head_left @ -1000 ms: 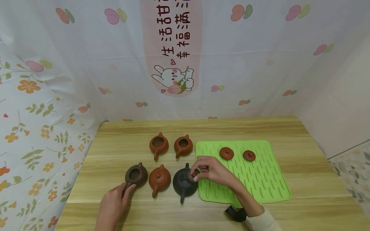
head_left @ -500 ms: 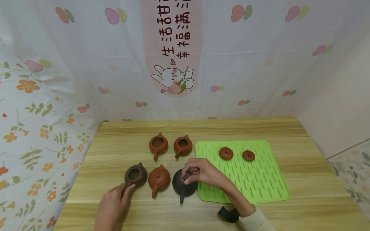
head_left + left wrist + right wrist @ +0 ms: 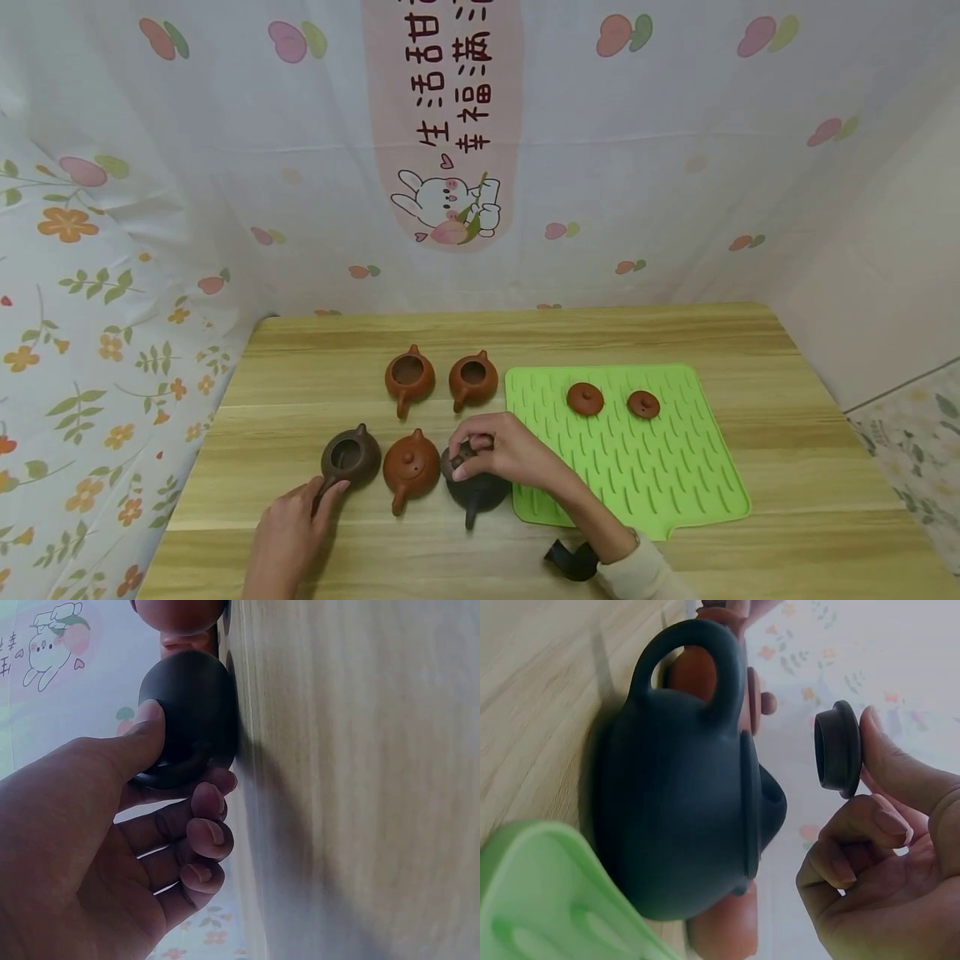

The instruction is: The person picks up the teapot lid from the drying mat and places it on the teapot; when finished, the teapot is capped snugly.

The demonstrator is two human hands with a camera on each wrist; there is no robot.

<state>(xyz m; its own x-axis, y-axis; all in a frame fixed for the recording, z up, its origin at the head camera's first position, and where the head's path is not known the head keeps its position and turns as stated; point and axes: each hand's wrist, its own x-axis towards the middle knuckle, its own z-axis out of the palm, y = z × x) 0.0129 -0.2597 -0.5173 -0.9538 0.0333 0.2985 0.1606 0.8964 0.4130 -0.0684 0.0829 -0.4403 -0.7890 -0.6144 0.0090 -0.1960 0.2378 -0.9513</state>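
Observation:
My left hand (image 3: 288, 529) grips the handle of a dark brown teapot (image 3: 367, 465), which stands lidless on the table. In the left wrist view, thumb and fingers are on the handle of that teapot (image 3: 195, 705). My right hand (image 3: 513, 450) pinches a small dark brown teapot lid (image 3: 844, 750) by its top side. The lid is in the air, apart from the black teapot (image 3: 480, 496) beneath it. This black teapot has its own lid on. Between the two dark teapots stands a reddish-brown teapot (image 3: 420, 475) with its lid on.
Two lidless reddish-brown teapots (image 3: 409, 397) stand further back. On the right lies a green mat (image 3: 622, 475) bearing two reddish-brown lids (image 3: 585, 399). A black curved object (image 3: 573, 562) is beside the right wrist. A patterned cloth (image 3: 637, 208) hangs behind the wooden table (image 3: 787, 467).
My right hand has moved left with the dark brown lid, from the right side of the black teapot to its left side. My left hand stays on the dark brown teapot's handle.

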